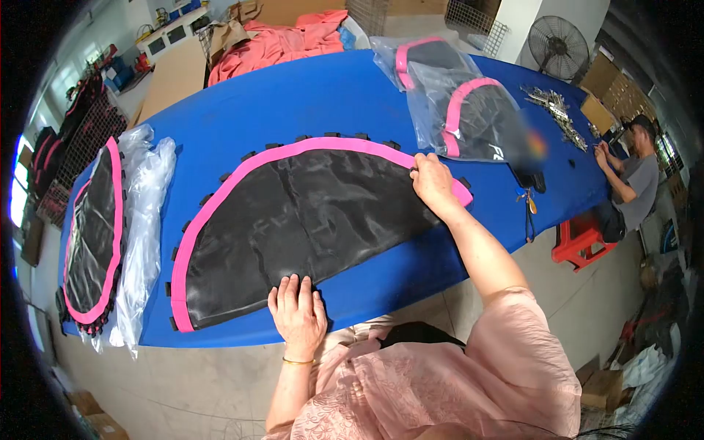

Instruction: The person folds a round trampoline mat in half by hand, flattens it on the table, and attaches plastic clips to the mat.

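A black, shiny fabric panel with a pink border (293, 213) lies in a half-round shape on the blue table, its straight side towards me. Small black tabs stick out along its curved pink edge. My left hand (298, 312) rests flat near the middle of the straight side, fingers stretched out over the table's front edge and touching the fabric. At the panel's right end, my right hand (433, 182) is closed on the pink border, the thumb side towards the curve. Part of the border is hidden under those fingers.
The blue table (293, 92) bears a stack of similar pink-edged panels (94, 242) and clear plastic bags (144, 242) at left. Bagged panels (480, 117) and a pile of metal pieces (561, 117) lie right. A co-worker (638, 183) sits by a red stool (579, 246).
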Action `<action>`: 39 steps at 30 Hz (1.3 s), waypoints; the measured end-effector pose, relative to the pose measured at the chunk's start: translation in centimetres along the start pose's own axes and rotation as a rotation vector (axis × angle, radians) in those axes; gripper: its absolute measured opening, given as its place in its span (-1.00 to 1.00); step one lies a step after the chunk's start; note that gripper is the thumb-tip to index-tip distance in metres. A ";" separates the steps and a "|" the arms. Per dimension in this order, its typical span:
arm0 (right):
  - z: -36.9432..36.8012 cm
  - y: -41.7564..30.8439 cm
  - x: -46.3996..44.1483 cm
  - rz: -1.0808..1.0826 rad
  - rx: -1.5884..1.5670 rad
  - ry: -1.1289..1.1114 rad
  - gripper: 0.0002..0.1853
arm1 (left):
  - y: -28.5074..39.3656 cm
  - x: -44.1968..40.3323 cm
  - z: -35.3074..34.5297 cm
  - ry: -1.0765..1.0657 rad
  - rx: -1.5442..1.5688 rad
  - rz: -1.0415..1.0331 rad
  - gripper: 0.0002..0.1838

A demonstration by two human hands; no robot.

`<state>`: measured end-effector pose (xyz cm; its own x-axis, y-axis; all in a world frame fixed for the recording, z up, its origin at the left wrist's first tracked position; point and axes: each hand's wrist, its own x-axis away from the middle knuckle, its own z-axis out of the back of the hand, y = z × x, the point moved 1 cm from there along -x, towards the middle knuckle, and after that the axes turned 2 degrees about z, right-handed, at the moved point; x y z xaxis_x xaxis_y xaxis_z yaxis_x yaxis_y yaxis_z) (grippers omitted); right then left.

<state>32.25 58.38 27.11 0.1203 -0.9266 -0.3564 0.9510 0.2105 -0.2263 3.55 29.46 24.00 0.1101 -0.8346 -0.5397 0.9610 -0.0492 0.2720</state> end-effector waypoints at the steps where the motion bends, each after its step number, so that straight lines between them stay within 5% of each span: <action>1: -0.4 -0.3 -0.5 0.004 -0.001 0.000 -0.77 | 0.0 0.0 0.0 0.003 0.001 -0.002 -0.65; 22: -8.7 -15.6 -9.3 0.185 -0.128 -0.052 -0.75 | -0.1 -0.1 -0.1 0.015 0.006 0.010 -0.61; 33: -11.5 -28.9 -7.3 0.325 -0.345 -0.203 -0.76 | -0.1 -0.1 0.1 -0.015 0.035 0.016 -0.61; 39: -11.1 -29.4 -5.6 0.436 -0.418 -0.257 -0.81 | -0.2 0.0 0.0 -0.009 0.022 0.020 -0.61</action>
<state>0.42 60.84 25.66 0.5833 -0.7628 -0.2790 0.6150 0.6392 -0.4618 3.39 29.45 23.98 0.1266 -0.8407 -0.5266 0.9530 -0.0442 0.2998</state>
